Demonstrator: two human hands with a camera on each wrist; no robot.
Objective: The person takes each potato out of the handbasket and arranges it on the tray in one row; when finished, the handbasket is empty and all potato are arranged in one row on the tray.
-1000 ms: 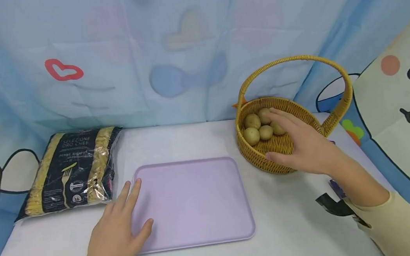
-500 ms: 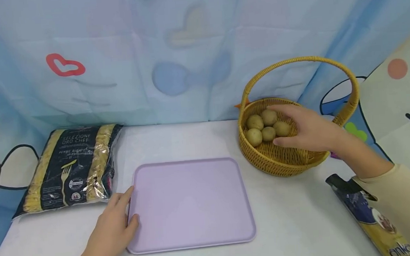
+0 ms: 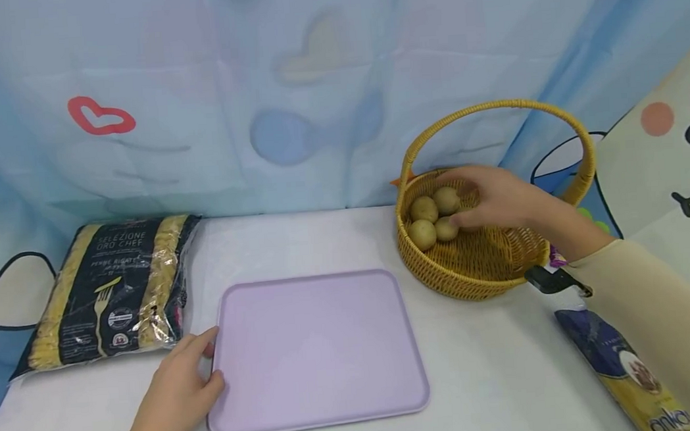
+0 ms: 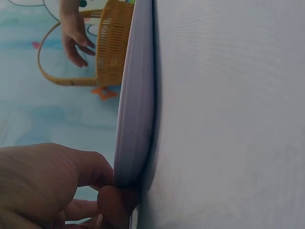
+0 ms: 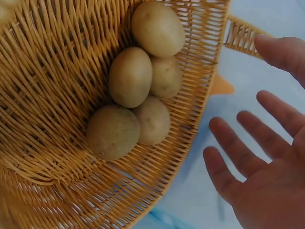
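A pale purple tray (image 3: 318,355) lies on the white table. My left hand (image 3: 174,391) grips its left edge; in the left wrist view the left fingers (image 4: 90,167) meet the tray's rim (image 4: 136,105). At the back right stands a wicker basket (image 3: 444,278) with several potatoes (image 3: 423,234) gathered at its left side. My right hand (image 3: 492,200) reaches in under the handle, over the potatoes, covering one in the head view. The right wrist view shows the right hand (image 5: 271,162) with fingers spread, apart from the potatoes (image 5: 131,76).
A black and gold pasta bag (image 3: 112,289) lies at the left, close to the tray. Another pasta packet (image 3: 621,370) lies at the right, partly under my right sleeve. The basket's tall handle (image 3: 510,104) arches above the right hand. A patterned blue curtain (image 3: 228,150) hangs behind the table.
My right hand has moved in over the basket and lower among the potatoes. The left hand has come to the tray's left edge, its fingers curling in, and the tray has turned slightly.
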